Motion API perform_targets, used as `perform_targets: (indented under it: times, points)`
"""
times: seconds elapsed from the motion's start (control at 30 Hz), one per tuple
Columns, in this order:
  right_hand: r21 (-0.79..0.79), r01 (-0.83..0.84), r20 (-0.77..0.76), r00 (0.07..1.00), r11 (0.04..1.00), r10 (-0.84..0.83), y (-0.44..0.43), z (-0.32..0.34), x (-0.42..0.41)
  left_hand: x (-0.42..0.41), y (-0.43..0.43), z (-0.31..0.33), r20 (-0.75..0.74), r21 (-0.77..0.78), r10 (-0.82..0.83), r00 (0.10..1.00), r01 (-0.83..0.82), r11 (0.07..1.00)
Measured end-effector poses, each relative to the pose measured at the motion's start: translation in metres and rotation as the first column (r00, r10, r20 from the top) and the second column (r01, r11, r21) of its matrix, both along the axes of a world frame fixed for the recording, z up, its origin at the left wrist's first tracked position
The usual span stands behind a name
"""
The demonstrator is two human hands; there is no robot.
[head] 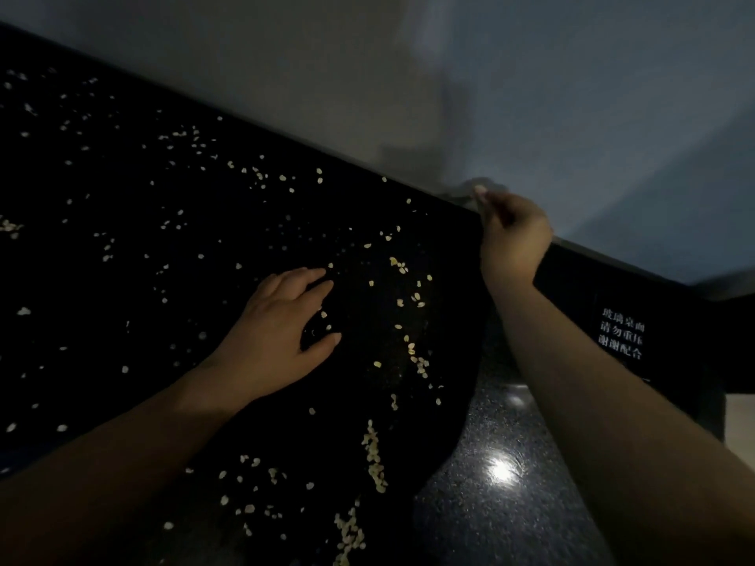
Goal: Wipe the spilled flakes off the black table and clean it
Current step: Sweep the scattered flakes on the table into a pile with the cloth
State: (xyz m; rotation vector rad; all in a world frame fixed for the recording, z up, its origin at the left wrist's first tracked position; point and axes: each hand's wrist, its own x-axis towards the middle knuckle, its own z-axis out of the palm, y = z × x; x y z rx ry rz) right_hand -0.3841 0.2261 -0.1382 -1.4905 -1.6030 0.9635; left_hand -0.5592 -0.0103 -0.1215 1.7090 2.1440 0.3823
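Note:
The black table (122, 279) fills the left and middle of the view, tilted, with its rounded right edge running down toward the floor. Pale flakes (374, 455) lie scattered all over it, thicker in streaks near the right edge and at the bottom. My left hand (282, 337) rests palm-down on the tabletop among the flakes, with its fingers spread and lightly bent. My right hand (514, 234) is at the table's far right corner. Its fingers are curled there, and the dim light hides whether they hold anything.
A plain grey wall (449, 75) runs behind the table's far edge. To the right stands a black panel with white printed characters (621, 332). Below it, speckled dark stone floor (502, 471) shows a bright light reflection.

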Motion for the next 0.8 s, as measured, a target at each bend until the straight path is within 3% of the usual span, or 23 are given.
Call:
perform_targets:
  times: [0.07, 0.2, 0.33, 0.4, 0.47, 0.57, 0.7, 0.8]
  points:
    - [0.010, -0.059, 0.093, 0.994, 0.998, 0.058, 0.000, -0.009, -0.014, -0.005, -0.004, -0.002, -0.052, -0.013, -0.006, 0.999, 0.005, 1.000]
    - [0.065, -0.270, 0.046, 0.963, 0.961, 0.267, -0.039, -0.012, -0.047, -0.011, -0.007, -0.006, -0.062, -0.054, 0.038, 0.997, -0.041, 0.998]
    - [-0.012, -0.464, -0.004, 0.886, 0.886, 0.464, -0.076, 0.000, -0.042, -0.010, -0.010, -0.008, -0.043, -0.035, 0.055, 0.998, -0.056, 0.998]
    - [-0.039, -0.405, -0.067, 0.913, 0.913, 0.402, -0.078, 0.007, -0.030, -0.010, -0.010, -0.010, -0.028, -0.036, 0.059, 0.998, -0.060, 0.998]
    - [-0.046, -0.213, -0.104, 0.973, 0.976, 0.207, -0.070, 0.016, -0.016, -0.010, -0.011, -0.011, -0.019, -0.041, 0.056, 0.998, -0.057, 0.998]
    - [-0.052, -0.002, -0.154, 0.988, 0.999, -0.006, -0.048, 0.023, 0.007, -0.010, -0.013, -0.013, -0.026, -0.039, 0.050, 0.998, -0.051, 0.998]
    - [0.003, -0.042, 0.041, 0.998, 0.999, 0.041, -0.056, 0.012, 0.020, -0.007, -0.011, -0.014, -0.067, -0.052, 0.046, 0.997, -0.050, 0.997]
    - [0.063, -0.139, 0.054, 0.989, 0.988, 0.136, -0.090, 0.000, 0.009, -0.005, -0.009, -0.014, -0.065, -0.059, 0.056, 0.996, -0.060, 0.996]
